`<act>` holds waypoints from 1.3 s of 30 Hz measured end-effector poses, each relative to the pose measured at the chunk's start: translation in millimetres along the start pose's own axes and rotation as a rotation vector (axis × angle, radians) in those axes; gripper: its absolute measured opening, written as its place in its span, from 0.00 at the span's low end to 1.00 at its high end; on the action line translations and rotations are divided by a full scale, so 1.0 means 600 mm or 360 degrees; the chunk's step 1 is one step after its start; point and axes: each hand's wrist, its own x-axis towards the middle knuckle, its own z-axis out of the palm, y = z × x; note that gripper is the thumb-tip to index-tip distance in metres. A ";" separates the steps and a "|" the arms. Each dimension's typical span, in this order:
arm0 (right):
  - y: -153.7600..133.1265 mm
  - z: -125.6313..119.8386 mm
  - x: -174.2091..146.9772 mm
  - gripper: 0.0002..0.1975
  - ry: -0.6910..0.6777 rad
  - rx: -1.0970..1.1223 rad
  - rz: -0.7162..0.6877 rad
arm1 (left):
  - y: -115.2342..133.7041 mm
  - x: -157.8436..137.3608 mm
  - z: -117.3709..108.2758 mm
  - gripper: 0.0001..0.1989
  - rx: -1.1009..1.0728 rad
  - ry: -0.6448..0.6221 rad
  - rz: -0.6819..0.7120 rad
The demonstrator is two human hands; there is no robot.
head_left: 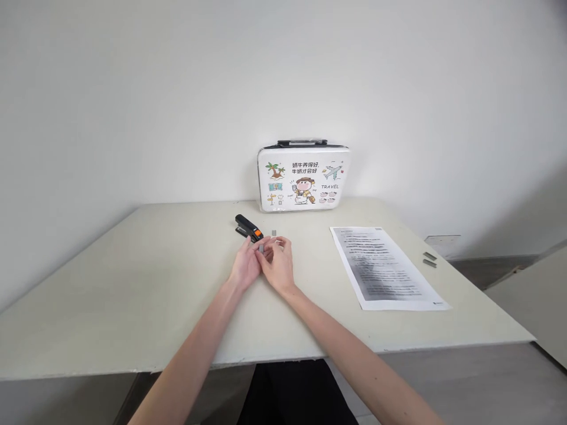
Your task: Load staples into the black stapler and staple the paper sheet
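Note:
My left hand (245,265) and my right hand (279,265) meet at the middle of the pale table (133,283), fingertips pinched together on a small grey strip of staples (261,248). A black stapler with an orange patch (248,228) lies just beyond my left fingertips. Another small grey staple piece (274,232) lies on the table a little beyond my right hand. I cannot tell which hand bears more of the grip.
A printed sheet of paper (385,265) lies to the right. Two grey staple strips (429,259) sit near the right edge. A white cartoon-printed case with a black handle (303,177) stands against the wall at the back.

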 end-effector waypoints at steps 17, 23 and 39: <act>0.170 -0.629 0.024 0.14 -0.0247 -0.1037 0.0642 | 0.002 0.019 0.013 0.09 0.0008 0.0335 0.0024; 0.207 -0.713 0.021 0.25 -0.0549 -0.0857 0.1100 | 0.004 0.015 0.018 0.09 0.0067 0.0326 0.0040; 0.236 -0.726 0.014 0.28 -0.0374 -0.0792 0.1155 | 0.002 0.020 0.013 0.06 0.0132 0.0312 0.0049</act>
